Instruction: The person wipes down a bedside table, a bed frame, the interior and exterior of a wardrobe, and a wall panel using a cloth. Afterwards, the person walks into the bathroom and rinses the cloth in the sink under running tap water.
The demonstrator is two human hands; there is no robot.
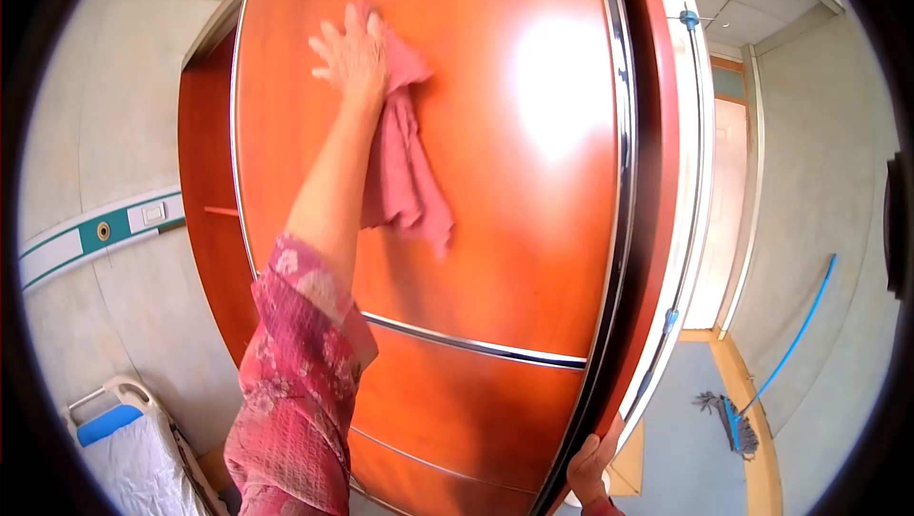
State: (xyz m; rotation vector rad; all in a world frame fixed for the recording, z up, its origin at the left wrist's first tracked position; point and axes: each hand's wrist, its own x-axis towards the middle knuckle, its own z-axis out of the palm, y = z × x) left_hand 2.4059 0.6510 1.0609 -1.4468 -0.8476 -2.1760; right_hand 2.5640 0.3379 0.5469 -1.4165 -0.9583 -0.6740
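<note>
The orange-red door rises in front of me, bounded by a silvery trim down its left edge and a darker, shiny strip down its right. Past the left edge, a red recess with a shelf stands open. A broad stretch of glossy panel lies between my arm and the right edge, a bright glare on its upper part. Below, a metal crossbar runs to the right edge.

My left hand is up in the door's upper left part, nearer the left edge than the right, its fingers spread. The pink cloth lies at my palm against the door: a bit of it peeks above my hand, and the rest hangs down on the right of my wrist, its lower corner ending above the crossbar.

My right hand is low, at the cabinet's outer edge beyond the door's lower right corner, fingers against it; I cannot tell how firmly they grip.
</note>
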